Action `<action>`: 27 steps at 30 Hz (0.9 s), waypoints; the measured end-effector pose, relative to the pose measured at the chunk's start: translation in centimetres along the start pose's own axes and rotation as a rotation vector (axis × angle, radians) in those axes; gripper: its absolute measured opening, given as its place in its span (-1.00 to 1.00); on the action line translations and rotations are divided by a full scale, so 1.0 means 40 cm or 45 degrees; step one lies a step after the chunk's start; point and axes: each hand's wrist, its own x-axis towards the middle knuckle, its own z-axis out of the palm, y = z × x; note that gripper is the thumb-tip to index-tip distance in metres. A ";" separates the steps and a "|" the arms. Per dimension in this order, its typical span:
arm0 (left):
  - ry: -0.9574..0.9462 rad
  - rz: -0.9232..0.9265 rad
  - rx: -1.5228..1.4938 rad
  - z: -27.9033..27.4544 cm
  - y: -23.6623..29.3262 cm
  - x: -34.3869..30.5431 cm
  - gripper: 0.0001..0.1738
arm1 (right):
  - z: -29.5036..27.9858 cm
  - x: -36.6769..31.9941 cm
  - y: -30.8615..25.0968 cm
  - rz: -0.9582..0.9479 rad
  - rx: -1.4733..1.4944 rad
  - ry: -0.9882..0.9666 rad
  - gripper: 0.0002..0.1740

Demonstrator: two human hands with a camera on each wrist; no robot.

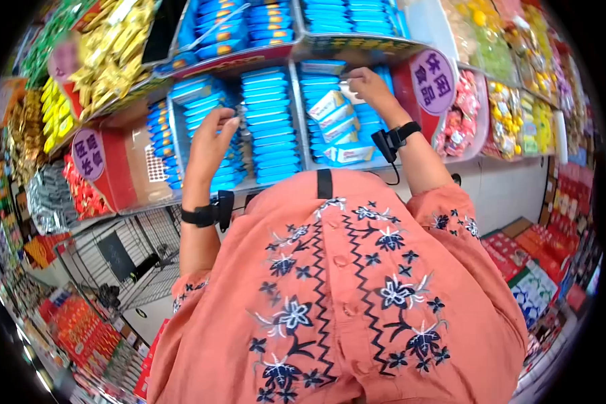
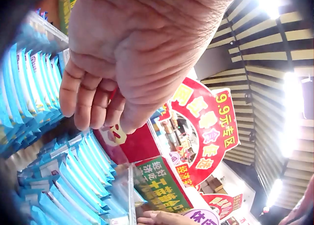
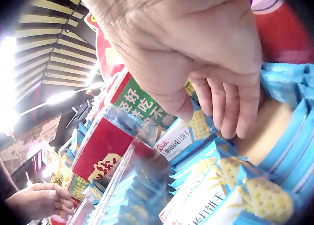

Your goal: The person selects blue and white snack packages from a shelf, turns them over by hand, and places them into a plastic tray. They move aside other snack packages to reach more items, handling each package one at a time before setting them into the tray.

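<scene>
Left hand [image 1: 212, 145]: fingers loosely bent, empty, over stacked blue plastic-wrapped packets [image 1: 227, 172]
Right hand [image 1: 377, 94]: fingers loosely bent, beside blue-and-white yellow-printed packets [image 3: 176, 142]; contact, cannot tell

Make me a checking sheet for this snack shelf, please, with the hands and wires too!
Surface: shelf bins, split by a divider.
Job's things: blue packets in stacked rows.
Clutter: white-labelled packets lie unevenly, tilted, in the right bin.
Grippers: left hand and right hand, fingers loosely bent, seem to hold nothing; touching is unclear.
Cables: black cable below the right wrist.
Surroundings: shopping cart at left; gold-wrapped sweets beyond.
</scene>
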 end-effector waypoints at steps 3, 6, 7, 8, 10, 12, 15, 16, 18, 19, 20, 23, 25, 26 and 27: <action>-0.050 -0.003 -0.104 0.012 0.039 0.002 -0.66 | -0.031 -0.057 0.013 0.050 -0.028 -0.092 -0.58; -0.102 0.074 -0.188 0.048 0.078 0.024 -0.67 | -0.063 -0.139 0.000 0.065 -0.113 -0.099 -0.51; -0.136 0.141 -0.170 0.064 0.094 0.040 -0.67 | -0.072 -0.156 0.002 0.065 -0.137 -0.112 -0.48; -0.170 0.208 -0.151 0.082 0.112 0.055 -0.67 | -0.079 -0.171 -0.001 0.116 -0.206 -0.162 -0.45; -0.282 0.375 -0.014 0.123 0.159 0.082 -0.61 | -0.091 -0.206 -0.011 0.221 -0.338 -0.263 -0.40; -0.429 0.468 0.128 0.176 0.204 0.114 -0.53 | -0.093 -0.257 -0.038 0.230 -0.384 -0.343 -0.35; -0.579 0.576 0.541 0.310 0.211 0.168 -0.22 | -0.088 -0.298 0.009 0.045 -0.600 -0.392 -0.30; -0.622 0.568 0.628 0.335 0.217 0.174 -0.21 | -0.084 -0.307 0.031 -0.048 -0.698 -0.401 -0.29; -0.709 0.552 0.800 0.388 0.212 0.190 -0.18 | -0.083 -0.323 0.055 -0.037 -0.701 -0.380 -0.28; -0.764 0.514 0.835 0.410 0.204 0.202 -0.19 | -0.078 -0.330 0.058 -0.029 -0.695 -0.369 -0.28; -0.747 0.502 0.855 0.429 0.194 0.207 -0.24 | -0.072 -0.336 0.061 -0.021 -0.690 -0.360 -0.27; -0.736 0.431 0.915 0.456 0.187 0.212 -0.29 | -0.049 -0.336 0.069 -0.042 -0.677 -0.337 -0.25; -0.774 0.412 0.948 0.472 0.156 0.223 -0.28 | -0.036 -0.336 0.058 0.000 -0.684 -0.346 -0.25; -0.794 0.402 0.963 0.479 0.140 0.227 -0.27 | -0.032 -0.334 0.060 0.015 -0.678 -0.360 -0.27; -0.788 0.401 0.972 0.477 0.144 0.223 -0.28 | -0.029 -0.329 0.063 0.027 -0.672 -0.375 -0.29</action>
